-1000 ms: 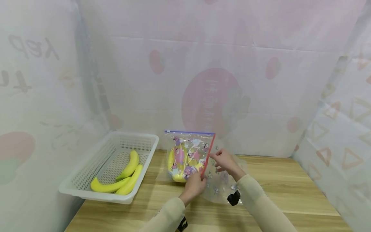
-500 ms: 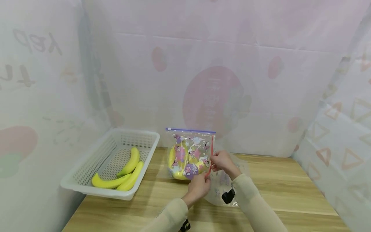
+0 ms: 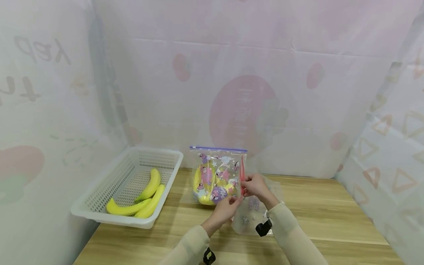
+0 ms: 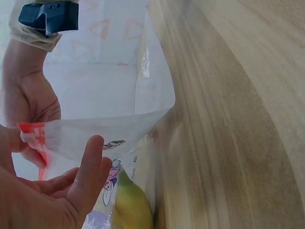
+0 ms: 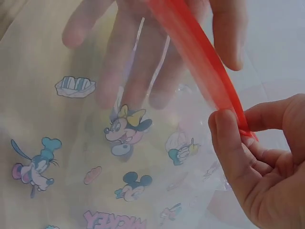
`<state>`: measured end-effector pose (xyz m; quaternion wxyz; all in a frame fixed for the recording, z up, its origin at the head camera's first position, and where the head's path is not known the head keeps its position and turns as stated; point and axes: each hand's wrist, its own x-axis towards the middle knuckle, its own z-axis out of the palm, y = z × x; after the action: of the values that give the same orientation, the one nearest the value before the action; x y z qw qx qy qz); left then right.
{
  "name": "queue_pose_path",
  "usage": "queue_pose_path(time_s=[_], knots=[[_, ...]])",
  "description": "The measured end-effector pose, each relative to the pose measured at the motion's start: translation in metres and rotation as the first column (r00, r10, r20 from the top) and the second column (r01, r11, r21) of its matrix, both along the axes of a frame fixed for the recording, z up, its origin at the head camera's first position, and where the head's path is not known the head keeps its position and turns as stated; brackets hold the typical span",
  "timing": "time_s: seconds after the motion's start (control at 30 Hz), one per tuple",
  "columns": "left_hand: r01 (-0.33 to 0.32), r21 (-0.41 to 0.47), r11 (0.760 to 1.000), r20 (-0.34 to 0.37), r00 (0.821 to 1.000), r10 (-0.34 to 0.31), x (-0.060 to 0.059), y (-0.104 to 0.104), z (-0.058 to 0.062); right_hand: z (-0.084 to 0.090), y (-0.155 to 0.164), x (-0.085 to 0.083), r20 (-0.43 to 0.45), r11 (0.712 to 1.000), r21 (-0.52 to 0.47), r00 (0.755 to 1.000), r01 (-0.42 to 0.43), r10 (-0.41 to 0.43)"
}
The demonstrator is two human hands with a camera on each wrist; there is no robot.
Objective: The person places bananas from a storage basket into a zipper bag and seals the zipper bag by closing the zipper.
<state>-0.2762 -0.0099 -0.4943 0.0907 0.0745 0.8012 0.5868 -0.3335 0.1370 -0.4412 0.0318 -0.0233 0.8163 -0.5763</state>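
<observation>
A clear zip bag [image 3: 253, 217] with printed cartoon figures lies on the table, its red zip edge [image 3: 242, 171] raised. My right hand [image 3: 258, 187] pinches that edge between thumb and fingertip, as the right wrist view shows at the strip's end [image 5: 228, 102]. Close below it in the head view, my left hand [image 3: 224, 210] holds the same red edge, thumb on one side and fingers on the other; its fingers [image 5: 119, 62] show through the plastic. Just left stands a blue-zip bag [image 3: 228, 156] with bananas inside, partly covered by its prints.
To the left, a white perforated basket [image 3: 169, 184] holds a few loose bananas [image 3: 154, 202]. Pale printed cloth [image 3: 149, 92] forms the walls behind and at both sides of the wooden table [image 3: 324, 217]. Each wrist wears a black device.
My right hand has come in from beside the red edge, taken hold of it and moved down toward the left hand. Both hands now sit close together. The blue-zip bag stays put.
</observation>
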Motion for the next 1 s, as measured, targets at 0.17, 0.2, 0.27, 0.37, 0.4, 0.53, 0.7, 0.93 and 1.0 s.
queue_pose_path(time_s=[0.17, 0.2, 0.27, 0.37, 0.4, 0.53, 0.7, 0.93, 1.0], knots=[[0.015, 0.077, 0.997, 0.001, 1.0, -0.015, -0.002, -0.004, -0.002, -0.006, 0.006, -0.003, 0.019, 0.996, -0.066, 0.998, -0.066, 0.068], [0.018, 0.098, 0.995, 0.004, 1.0, -0.019, -0.002, -0.005, -0.002, -0.008, 0.007, -0.003, 0.024, 0.994, -0.075, 0.996, -0.083, 0.085], [0.027, 0.159, 0.987, 0.026, 0.999, -0.031, -0.002, -0.005, -0.002, -0.009, 0.009, -0.003, 0.034, 0.99, -0.095, 0.993, -0.108, 0.112], [0.029, 0.231, 0.973, 0.066, 0.997, -0.045, -0.003, -0.005, -0.002, -0.011, 0.011, -0.003, 0.028, 0.984, -0.11, 0.989, -0.143, 0.147], [0.03, 0.249, 0.968, 0.078, 0.996, -0.051, -0.003, -0.005, -0.002, -0.011, 0.011, -0.003, 0.023, 0.982, -0.109, 0.988, -0.152, 0.156], [0.03, 0.259, 0.965, 0.08, 0.995, -0.053, -0.006, -0.004, -0.001, -0.012, 0.011, -0.003, 0.012, 0.98, -0.116, 0.986, -0.164, 0.167], [0.044, 0.275, 0.96, 0.072, 0.995, -0.067, -0.008, -0.004, -0.002, -0.014, 0.009, -0.003, 0.022, 0.969, -0.148, 0.979, -0.196, 0.201], [0.017, 0.222, 0.975, 0.07, 0.997, -0.034, -0.009, -0.005, -0.003, -0.019, 0.014, -0.006, 0.067, 0.939, -0.217, 0.955, -0.269, 0.289], [0.013, 0.21, 0.978, 0.053, 0.998, -0.024, -0.009, -0.005, -0.002, -0.02, 0.015, -0.007, 0.073, 0.935, -0.229, 0.953, -0.271, 0.294]])
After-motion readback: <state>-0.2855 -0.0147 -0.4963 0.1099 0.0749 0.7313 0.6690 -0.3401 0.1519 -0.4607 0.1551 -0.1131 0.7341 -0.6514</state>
